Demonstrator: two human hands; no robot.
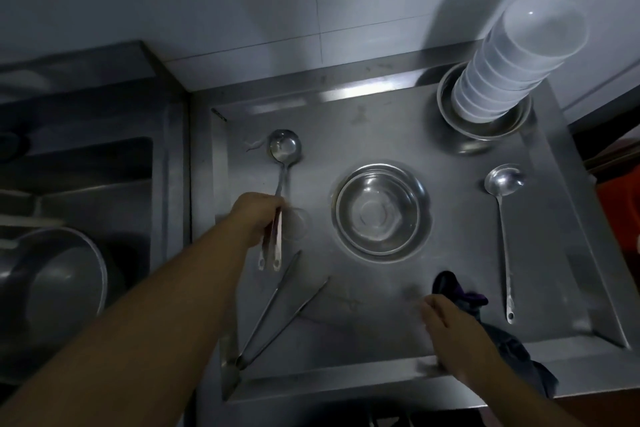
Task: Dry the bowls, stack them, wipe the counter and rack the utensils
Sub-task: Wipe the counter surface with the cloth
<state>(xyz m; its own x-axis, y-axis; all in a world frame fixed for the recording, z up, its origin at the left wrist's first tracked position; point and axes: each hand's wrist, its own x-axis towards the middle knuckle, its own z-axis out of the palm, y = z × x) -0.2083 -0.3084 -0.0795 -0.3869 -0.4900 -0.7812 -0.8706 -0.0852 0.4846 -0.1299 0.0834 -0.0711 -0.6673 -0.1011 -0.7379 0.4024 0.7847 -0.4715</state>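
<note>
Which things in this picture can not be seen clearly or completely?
- Head view: how many ladles the left hand grips. Two handle ends show below it, one bowl above; the hand hides the rest.
- The dark cloth: the right hand covers part of it, and it blurs into shadow.
- The pan in the sink: cut off by the left edge.
- The metal bowl under the plastic bowl stack: its inside is hidden.

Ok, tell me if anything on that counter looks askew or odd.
The stack of translucent bowls standing in the steel bowl at the far right corner appears to lean, though the wide-angle view may exaggerate it. A pale scrap lies beside the ladle whose handle the left hand grips.
</note>
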